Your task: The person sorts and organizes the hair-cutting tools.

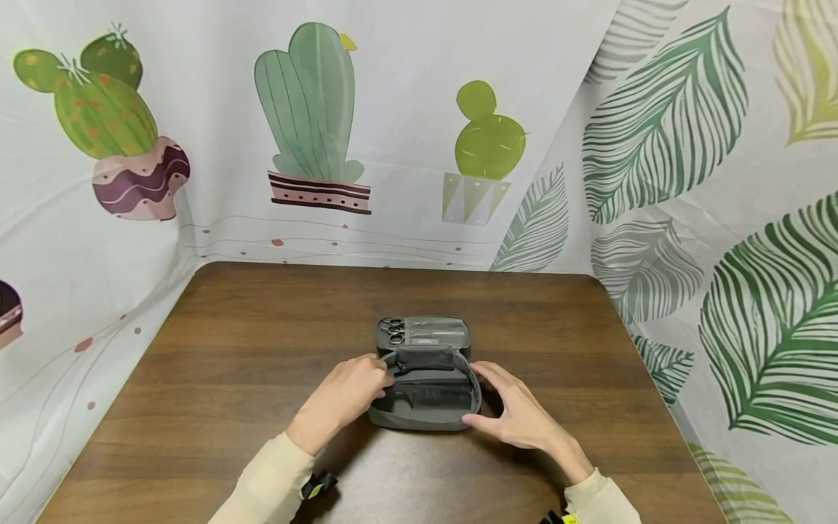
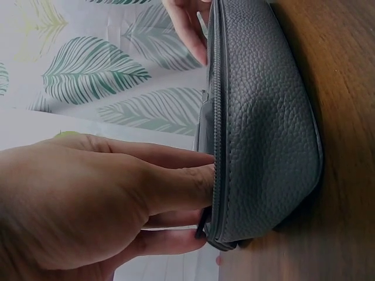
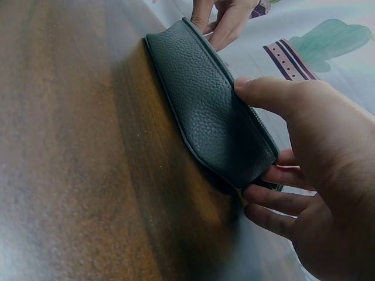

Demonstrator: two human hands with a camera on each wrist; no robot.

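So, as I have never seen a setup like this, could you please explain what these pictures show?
There is no robot here: a person works with two bare hands. The wide picture comes from a camera on the head, looking forward and down; the two closer ones come from cameras on the left and right wrists. On the wooden table lies an open dark zip case. Scissors sit in its opened lid, and a dark comb lies inside. The right hand grips the case's right end; the left hand reaches into its left end, fingertips partly hidden.
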